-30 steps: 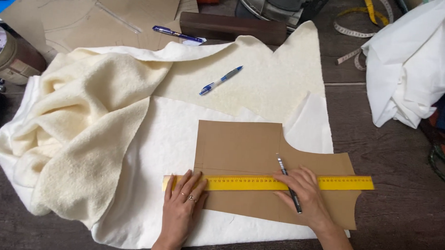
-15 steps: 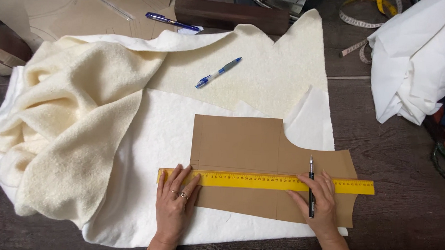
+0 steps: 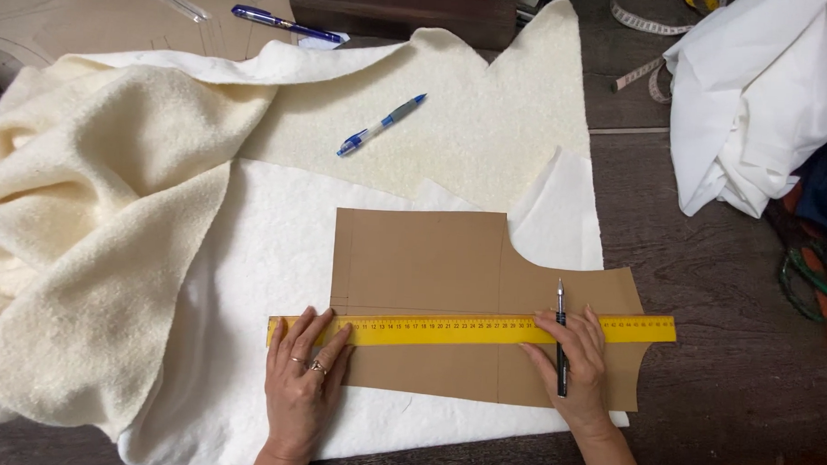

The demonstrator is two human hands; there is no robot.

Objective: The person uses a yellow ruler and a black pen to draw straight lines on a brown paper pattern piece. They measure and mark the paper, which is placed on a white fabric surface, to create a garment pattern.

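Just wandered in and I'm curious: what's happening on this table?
A person is working with a brown paper pattern piece laid on cream fabric spread over a dark wooden table. The left hand presses flat on one end of a yellow ruler lying across the pattern. The right hand rests on the ruler too, holding a dark pen with its tip just above the ruler's edge. A blue pen lies on the fabric further back.

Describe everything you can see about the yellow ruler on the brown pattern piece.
The yellow ruler is long, flat and thin, with black markings along one edge. It lies level across the lower part of the brown card pattern piece, its ends reaching past the card. The left hand presses its left end flat; the right hand, holding a dark pen, rests on it further right.
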